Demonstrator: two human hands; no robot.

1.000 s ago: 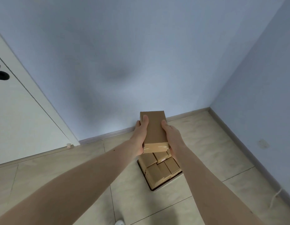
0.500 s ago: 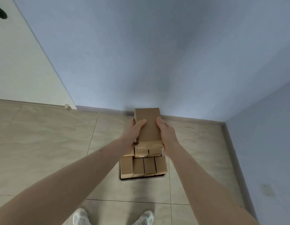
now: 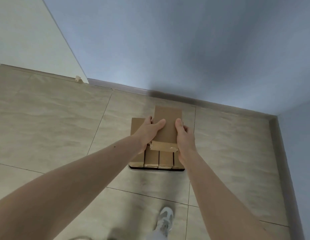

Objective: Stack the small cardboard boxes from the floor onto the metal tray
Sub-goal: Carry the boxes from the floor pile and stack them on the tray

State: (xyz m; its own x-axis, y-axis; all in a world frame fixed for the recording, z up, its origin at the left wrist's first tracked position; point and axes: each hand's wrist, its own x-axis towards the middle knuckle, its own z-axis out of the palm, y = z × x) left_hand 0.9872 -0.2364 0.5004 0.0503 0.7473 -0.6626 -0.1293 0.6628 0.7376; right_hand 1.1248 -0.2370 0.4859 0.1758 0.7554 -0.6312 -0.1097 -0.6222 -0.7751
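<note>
A small brown cardboard box with taped ends is held between both my hands above the stack. My left hand grips its left side, thumb on top. My right hand grips its right side, thumb on top too. Below it several cardboard boxes lie packed side by side on the metal tray, whose near rim shows on the tiled floor. The held box and my hands hide most of the stack.
The tray stands near a grey-blue wall with a skirting board; a second wall closes the corner at right. A white door with a doorstop is at far left. My white shoe is on the tiles below.
The view has tilted down and come closer to the tray. The held box has come lower, over the stack, still gripped by both hands.
</note>
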